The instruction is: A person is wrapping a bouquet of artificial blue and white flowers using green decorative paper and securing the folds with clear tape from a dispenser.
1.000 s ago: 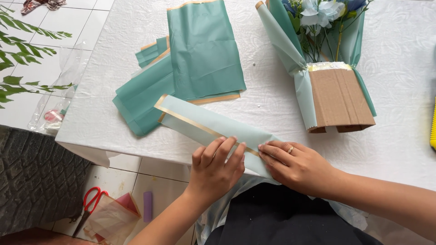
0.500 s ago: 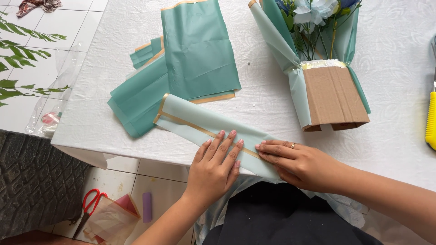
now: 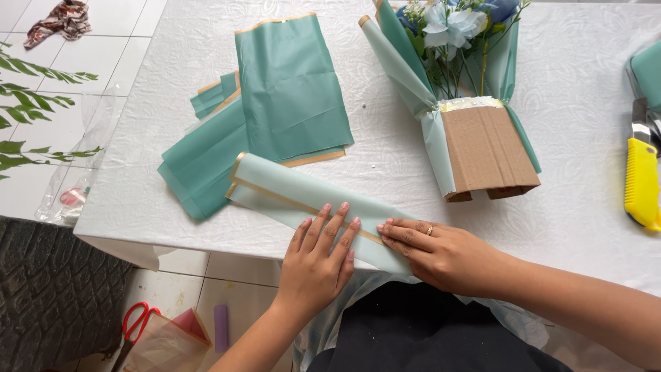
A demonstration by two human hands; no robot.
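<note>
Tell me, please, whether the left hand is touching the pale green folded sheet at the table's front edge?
Touching. The head view shows the left hand lying flat, fingers spread, on the pale green folded sheet, with no gap under the fingers. The right hand presses on it too.

My left hand (image 3: 318, 258) and right hand (image 3: 441, 251) lie flat, side by side, on the folded wrapping sheet (image 3: 303, 200) at the near edge of the table (image 3: 585, 207). Behind the sheet, to the left, lies a pile of loose wrapping sheets (image 3: 275, 117), overlapping. Behind it to the right lies the bouquet (image 3: 461, 103), cardboard base (image 3: 485, 151) toward me. A utility knife (image 3: 642, 180) lies at far right. Scissors (image 3: 134, 324) lie on the floor, lower left.
</note>
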